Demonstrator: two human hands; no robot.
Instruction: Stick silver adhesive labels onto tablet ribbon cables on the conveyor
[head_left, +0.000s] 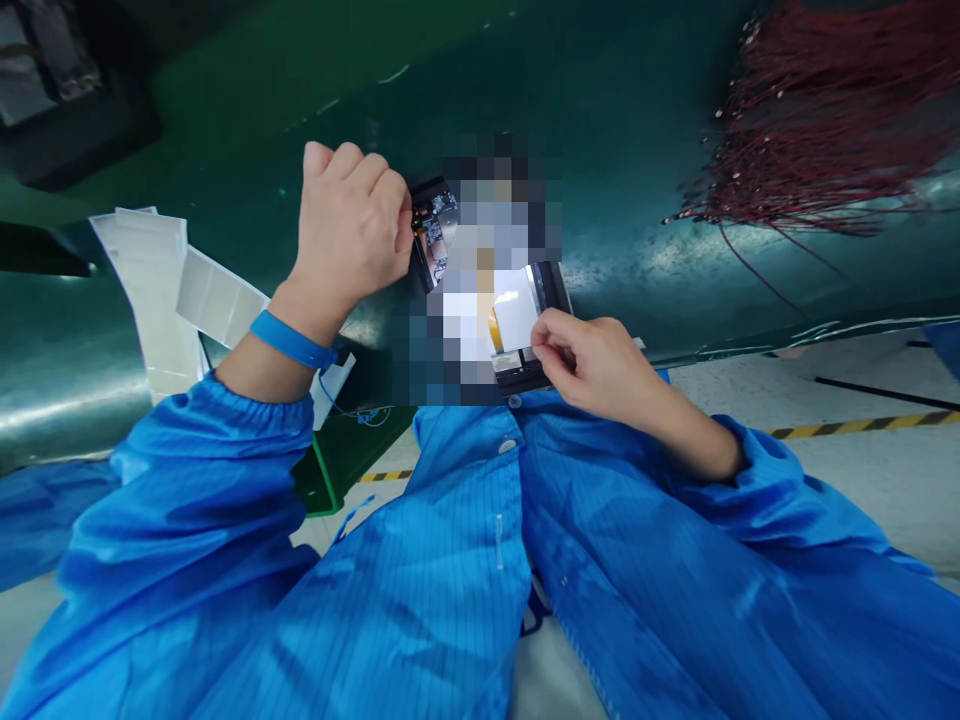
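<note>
An opened electronic device [516, 305] lies at the table's front edge, its middle hidden by a pixelated patch. It shows a white flat part with a yellow strip beside it, and a dark circuit board [435, 225] at its upper left. My left hand [349, 225] is closed with the knuckles up, its fingertips turned in beside the board; what they hold, if anything, is hidden. Thumb and forefinger of my right hand [592, 360] are pinched together at the right edge of the white part. Whether they grip that edge or something small is unclear.
White sheets or strips [154, 290] lie on the green table [600, 80] at the left. A bundle of thin dark red wires [832, 120] spreads over the back right. A dark tray-like thing [71, 110] stands back left. My left wrist wears a blue corded band [292, 340].
</note>
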